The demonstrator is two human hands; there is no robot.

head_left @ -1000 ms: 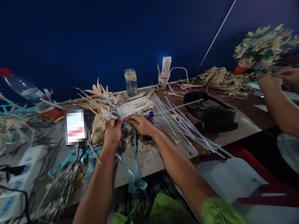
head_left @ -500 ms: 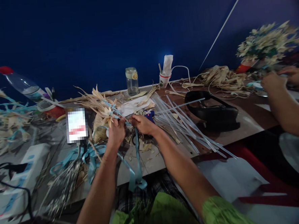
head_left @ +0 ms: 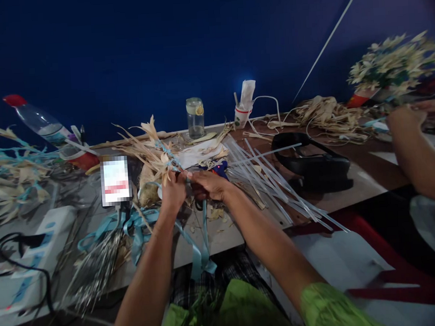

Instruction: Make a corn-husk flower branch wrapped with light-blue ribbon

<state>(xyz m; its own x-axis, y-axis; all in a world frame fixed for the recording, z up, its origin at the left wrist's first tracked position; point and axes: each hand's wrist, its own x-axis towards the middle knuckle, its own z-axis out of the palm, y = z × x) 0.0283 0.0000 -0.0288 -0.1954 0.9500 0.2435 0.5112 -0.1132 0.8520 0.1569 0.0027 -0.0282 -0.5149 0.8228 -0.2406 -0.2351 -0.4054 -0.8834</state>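
My left hand (head_left: 173, 190) is closed round the lower stem of a flower stem (head_left: 170, 156) with pale dried-husk petals and light blue ribbon wrapped along it. Touching it at the fingertips, my right hand (head_left: 208, 184) is closed too, pinching the wrapped end of the same stem; its exact hold on the ribbon is hidden. A loose length of blue ribbon (head_left: 197, 262) hangs below the hands over the table's front edge. Beside my left wrist are a brownish round lump (head_left: 149, 194) and more blue ribbon (head_left: 137, 246). Behind my right hand lies a dark blue tool (head_left: 221, 169) with a small red light.
Clear plastic sticks (head_left: 277, 184) and a black headset-like object (head_left: 313, 164) lie to the right. At left are a phone-like lit screen (head_left: 114, 181), thin wires (head_left: 99, 273) and a power strip (head_left: 56, 241). A jar (head_left: 195, 120) stands behind. A co-worker's hand (head_left: 406, 122) works at far right.
My right hand has rolled over, its fingers now curled under and closer to my left hand. The hanging ribbon has shifted slightly. The whole view has moved a little.
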